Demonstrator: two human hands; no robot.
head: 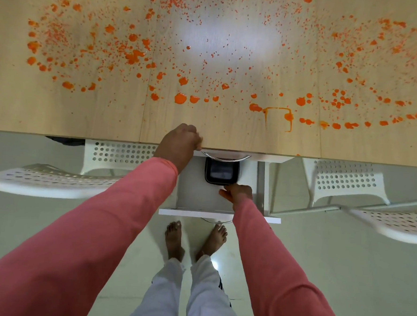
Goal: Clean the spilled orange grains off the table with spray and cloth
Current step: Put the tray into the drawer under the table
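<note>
From the head view, orange grains (133, 55) and wet-looking blobs lie scattered across nearly the whole bench (83, 116), thickest in rings to the left and right, with a square orange outline near the front edge. My left hand (179, 143) rests curled on the bench edge, holding nothing I can see. Below, a drawer (195, 196) stands pulled out, and my right hand (237, 193) pinches the near edge of a small dark box (221, 174) inside it. I see neither spray nor cloth yet. I judge the grains light and loose, likely to roll and smear, the blobs sticky; they want sweeping inward with a damp cloth rather than picking up. The box looks rigid and light; its rim seems the place to grip.
</note>
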